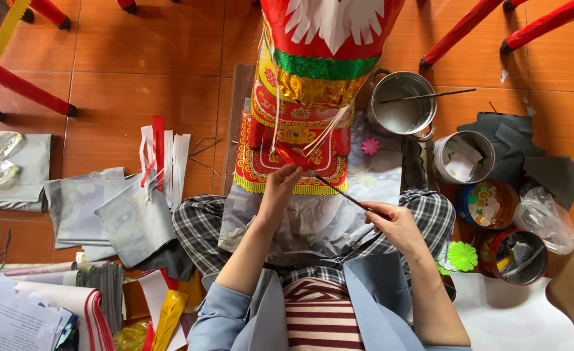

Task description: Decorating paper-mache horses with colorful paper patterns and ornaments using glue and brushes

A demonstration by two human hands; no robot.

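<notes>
Head view, looking down on a seated person in checked trousers with a sheet of grey paper (313, 221) across the lap. The left hand (281, 184) has its fingers drawn together, pinching a red paper strip (294, 158) against the lower front of a paper figure (306, 104). The figure stands upright on the tiled floor (144, 71) just ahead of the knees, covered in red, gold and green foil with a yellow-fringed hem. The right hand (394, 221) is closed around the end of a thin dark stick (342, 192); the stick slants up and to the left, its tip next to the red strip.

To the right of the figure stands a metal pot (402, 104) with another stick lying across its rim. Near it are a grey tin (463, 156) holding paper scraps, a patterned tin (487, 203) and a red-rimmed tin (514, 257), with a green paper flower (462, 255) beside the right knee. A small pink paper flower (370, 146) lies just below the pot. To the left of the knees are folded grey paper sheets (114, 211) and red and white strips (160, 159). Red chair legs (30, 91) stand at the upper corners.
</notes>
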